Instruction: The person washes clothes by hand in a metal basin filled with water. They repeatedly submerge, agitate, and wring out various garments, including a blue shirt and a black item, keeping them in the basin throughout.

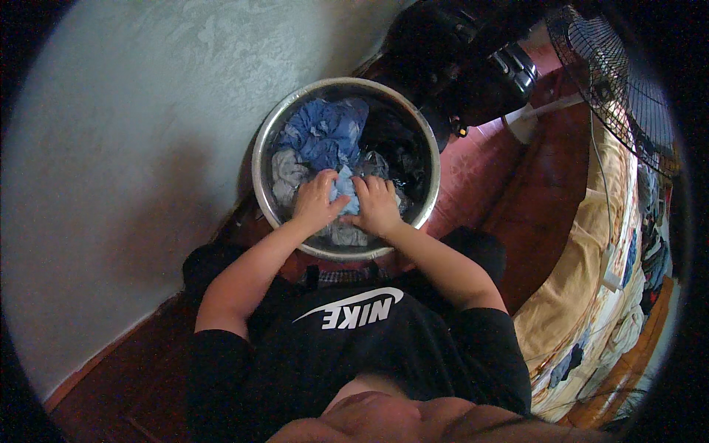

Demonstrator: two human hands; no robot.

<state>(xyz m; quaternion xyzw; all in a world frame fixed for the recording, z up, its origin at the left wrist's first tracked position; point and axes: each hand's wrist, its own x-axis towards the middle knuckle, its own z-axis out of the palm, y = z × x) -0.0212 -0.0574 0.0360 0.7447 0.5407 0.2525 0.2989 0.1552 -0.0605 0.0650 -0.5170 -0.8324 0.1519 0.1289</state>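
A round metal basin (261, 166) stands before me with wet cloths in it. Between my left hand (317, 204) and my right hand (378, 205) is a bunched light-blue cloth (344, 191), held from both sides near the basin's front. A crumpled blue cloth (327, 130) lies beyond them. To the left of my left hand sits a grey-white cloth (287, 176). Another pale cloth (348, 235) shows below my hands, close to the near rim. Dark, wet-looking contents (401, 147) fill the right side, too dim to tell apart.
A pale wall (127, 138) runs close along the left. Black glossy luggage (487, 83) stands beyond the basin at the right, with a wire-caged fan (604, 83) farther right. A bed with a tan cover (559, 282) lines the right side. Dark red flooring (532, 205) lies between.
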